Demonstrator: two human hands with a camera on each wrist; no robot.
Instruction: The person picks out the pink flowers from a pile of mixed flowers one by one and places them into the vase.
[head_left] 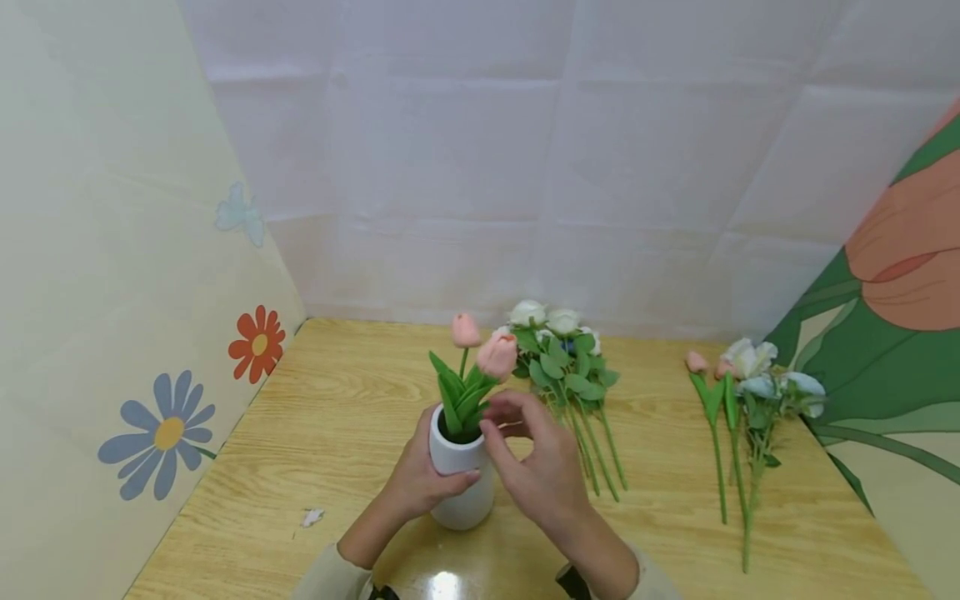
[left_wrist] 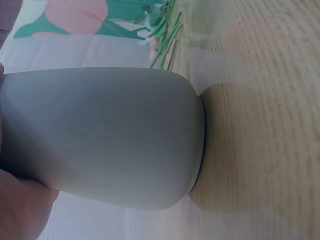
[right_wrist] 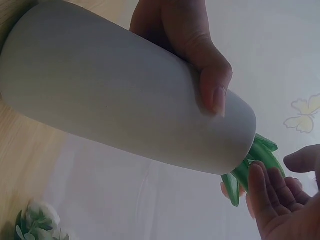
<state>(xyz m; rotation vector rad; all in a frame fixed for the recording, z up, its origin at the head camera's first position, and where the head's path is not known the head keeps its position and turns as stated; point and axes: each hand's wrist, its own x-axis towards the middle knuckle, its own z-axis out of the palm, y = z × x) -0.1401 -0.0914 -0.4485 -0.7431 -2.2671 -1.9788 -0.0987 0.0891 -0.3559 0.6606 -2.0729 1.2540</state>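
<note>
A white vase (head_left: 463,492) stands upright on the table, and two pink tulips (head_left: 497,357) with green leaves rise from its mouth. My left hand (head_left: 422,473) grips the vase near its top, thumb across the front. Beside the rim, my right hand (head_left: 542,460) is at the tulip leaves (head_left: 462,398). In the right wrist view its fingers (right_wrist: 272,192) lie against or just in front of the leaves, while the thumb stands apart from them. The lower stems are hidden inside the vase.
White roses (head_left: 562,321) with long green stems lie behind and right of the vase. Farther right lie more tulips (head_left: 697,363) and pale blue and white flowers (head_left: 757,383). A white chipped mark (head_left: 312,517) shows on the wooden table (head_left: 360,367). Printed cloths enclose the sides.
</note>
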